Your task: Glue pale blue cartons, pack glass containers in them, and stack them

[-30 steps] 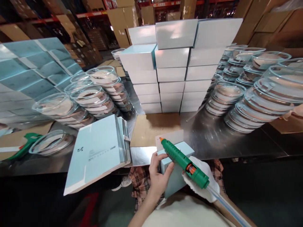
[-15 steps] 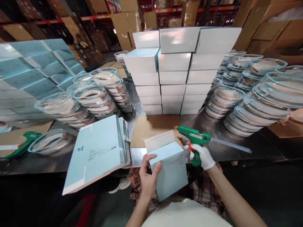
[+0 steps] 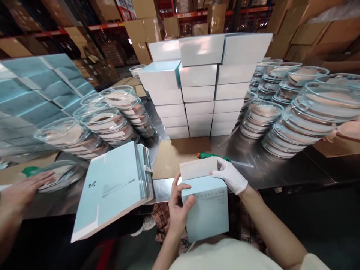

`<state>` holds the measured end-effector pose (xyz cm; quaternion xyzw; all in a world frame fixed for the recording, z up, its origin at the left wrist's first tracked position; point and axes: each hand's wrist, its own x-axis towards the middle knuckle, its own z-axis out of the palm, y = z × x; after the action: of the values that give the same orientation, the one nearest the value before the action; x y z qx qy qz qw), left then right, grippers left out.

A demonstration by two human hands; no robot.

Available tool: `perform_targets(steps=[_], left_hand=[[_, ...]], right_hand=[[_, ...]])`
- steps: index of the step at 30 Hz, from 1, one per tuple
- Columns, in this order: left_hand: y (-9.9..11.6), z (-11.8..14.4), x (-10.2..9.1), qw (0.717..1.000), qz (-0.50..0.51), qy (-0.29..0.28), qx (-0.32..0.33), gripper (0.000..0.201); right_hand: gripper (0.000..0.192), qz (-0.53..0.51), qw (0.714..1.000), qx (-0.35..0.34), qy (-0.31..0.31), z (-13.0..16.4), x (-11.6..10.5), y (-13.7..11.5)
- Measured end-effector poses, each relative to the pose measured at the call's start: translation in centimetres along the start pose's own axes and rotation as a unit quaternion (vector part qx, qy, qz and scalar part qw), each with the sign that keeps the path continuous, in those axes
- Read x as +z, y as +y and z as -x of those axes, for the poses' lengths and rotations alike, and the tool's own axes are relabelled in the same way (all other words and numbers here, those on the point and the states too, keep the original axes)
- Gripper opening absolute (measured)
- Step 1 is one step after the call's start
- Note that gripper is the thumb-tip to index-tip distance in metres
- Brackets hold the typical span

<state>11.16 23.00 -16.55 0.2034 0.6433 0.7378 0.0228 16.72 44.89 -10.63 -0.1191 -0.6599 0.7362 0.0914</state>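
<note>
A light blue cardboard box (image 3: 208,210) is tilted in front of me at the table edge, its white flap (image 3: 198,168) standing up at the far side. My bare left hand (image 3: 180,206) grips the box's left side, thumb on the near face and fingers over the top. My right hand (image 3: 230,176), in a white glove, pinches the right end of the flap. Just behind the flap a green glue gun (image 3: 209,155) lies on the table, its orange nozzle pointing left and a clear glue stick (image 3: 242,164) sticking out at its back; its handle is hidden.
Flat blue box blanks (image 3: 115,191) are stacked at the left. White boxes (image 3: 201,80) rise behind a cardboard sheet (image 3: 168,153). Glass dishes with lids stand in piles left (image 3: 112,120) and right (image 3: 303,127). A co-worker's hand (image 3: 36,183) reaches over a dish at far left.
My right hand has let go of the glue gun, now lying on the table, and has taken the box flap. The box has turned slightly. A co-worker's hand has come in at left.
</note>
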Motion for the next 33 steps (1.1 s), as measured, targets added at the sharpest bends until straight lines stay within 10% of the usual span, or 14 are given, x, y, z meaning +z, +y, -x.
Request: perform_targets(steps=[5,14,18,21,25,33], left_hand=[[-0.6,-0.9,-0.3,0.99,0.137,0.019,-0.016,0.066],[0.4,-1.7,-0.6,0.997,0.003,-0.074,0.023,0.038],[-0.2,-2.6,-0.5,0.998,0.027,0.04,-0.035,0.043],[-0.2,-4.2,-1.0,0.962,0.116,0.218,-0.12,0.048],[1.5,-5.8,-1.5,0.938,0.23,0.174,-0.195,0.054],[1.1,-3.5,-2.1,0.972,0.19,0.135,-0.021,0.084]], right_hand=[[0.072,0.109,0.976,-0.131,-0.137,1.3,-1.5,0.6],[0.025,0.218,0.932,-0.235,-0.172,2.4,-1.9,1.2],[0.05,0.322,0.909,-0.262,0.038,3.5,-1.3,3.5],[0.086,0.396,0.824,-0.375,0.157,4.8,-0.1,6.1],[0.054,0.482,0.726,-0.49,-0.007,5.1,0.7,5.8],[0.037,0.581,0.455,-0.654,0.167,-4.9,2.9,-13.2]])
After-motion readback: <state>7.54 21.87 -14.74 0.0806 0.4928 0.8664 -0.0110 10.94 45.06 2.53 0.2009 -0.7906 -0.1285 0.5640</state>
